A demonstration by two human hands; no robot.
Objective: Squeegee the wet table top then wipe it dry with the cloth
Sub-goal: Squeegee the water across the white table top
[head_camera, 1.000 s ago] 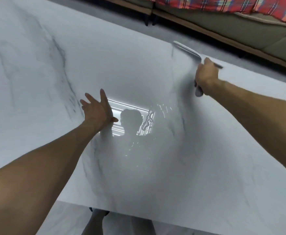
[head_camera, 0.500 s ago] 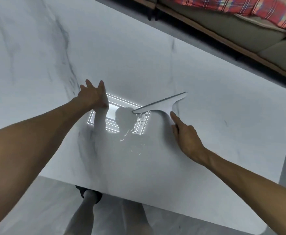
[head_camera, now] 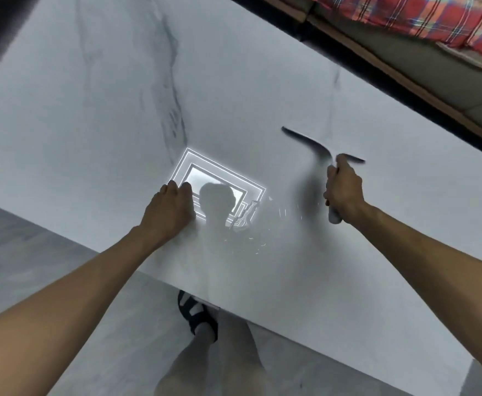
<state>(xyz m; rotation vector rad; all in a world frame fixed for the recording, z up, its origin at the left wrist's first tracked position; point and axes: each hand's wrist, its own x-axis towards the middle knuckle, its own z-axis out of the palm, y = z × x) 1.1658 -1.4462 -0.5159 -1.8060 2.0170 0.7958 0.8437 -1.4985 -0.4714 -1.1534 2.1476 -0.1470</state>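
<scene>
Grey T-shaped squeegee (head_camera: 321,154), motion-blurred, over white marbled table top (head_camera: 97,115), right of centre; blade contact unclear. Right hand (head_camera: 344,192) grips its mostly hidden handle. Left hand (head_camera: 168,212) rests on the top, grasping nothing.

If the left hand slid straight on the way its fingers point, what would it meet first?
Nothing solid, it seems: the left hand points across the table top toward its far edge. The squeegee lies well right of that line.
</scene>
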